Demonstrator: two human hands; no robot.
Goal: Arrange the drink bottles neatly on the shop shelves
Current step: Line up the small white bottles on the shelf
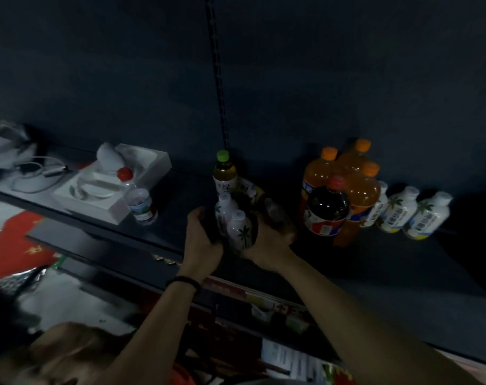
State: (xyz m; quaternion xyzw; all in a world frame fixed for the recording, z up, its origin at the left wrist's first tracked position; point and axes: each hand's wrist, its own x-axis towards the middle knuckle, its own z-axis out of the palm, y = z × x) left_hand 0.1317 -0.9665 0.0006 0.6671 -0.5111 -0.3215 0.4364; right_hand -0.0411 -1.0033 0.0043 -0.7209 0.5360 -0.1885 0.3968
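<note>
Left hand [201,237] and right hand [267,241] are curling around a cluster of small bottles [237,229]; likely light and slippery, best gripped mid-body.

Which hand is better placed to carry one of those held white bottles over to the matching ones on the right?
Probably the right hand: it grips the bottle cluster on the side nearest the shelved white bottles by the orange bottles; the left hand would cross over.
</note>
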